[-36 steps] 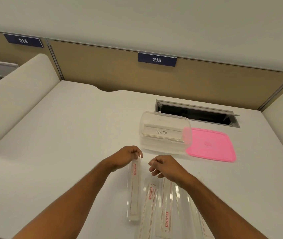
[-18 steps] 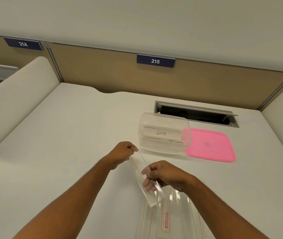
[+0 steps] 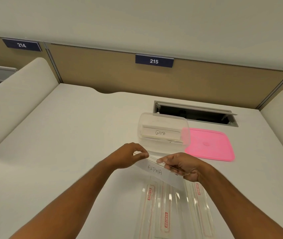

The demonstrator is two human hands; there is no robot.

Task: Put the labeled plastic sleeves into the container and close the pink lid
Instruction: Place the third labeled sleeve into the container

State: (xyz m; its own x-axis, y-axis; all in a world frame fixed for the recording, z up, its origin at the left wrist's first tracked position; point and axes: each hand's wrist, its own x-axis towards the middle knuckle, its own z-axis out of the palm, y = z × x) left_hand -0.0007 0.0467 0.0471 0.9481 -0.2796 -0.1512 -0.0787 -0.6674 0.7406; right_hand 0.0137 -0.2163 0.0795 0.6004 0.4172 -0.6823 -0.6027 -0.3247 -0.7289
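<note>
Left hand point(image 3: 130, 156) and right hand point(image 3: 182, 167) pinch opposite ends of the clear ALPHA-labeled plastic sleeve point(image 3: 156, 169), long axis left-right, the open clear plastic container point(image 3: 163, 131) just beyond, nearer the right hand.

Clear plastic sleeve point(image 3: 160, 170) with white strip handwritten "ALPHA": off the table, held crosswise at both ends, tilted so its left end sits higher than the right.

Remaining sleeves point(image 3: 173, 211) lie flat on the white table, side by side, running lengthwise toward the viewer; red outlined print on each (count unclear, edges overlap and glare).

Clear container point(image 3: 163, 131) stands open farther back, one sleeve marked "GAMA" point(image 3: 160, 132) lying inside it.

Pink lid point(image 3: 209, 144) lies flat on the table, just beside the container's right side, apparently touching.
</note>
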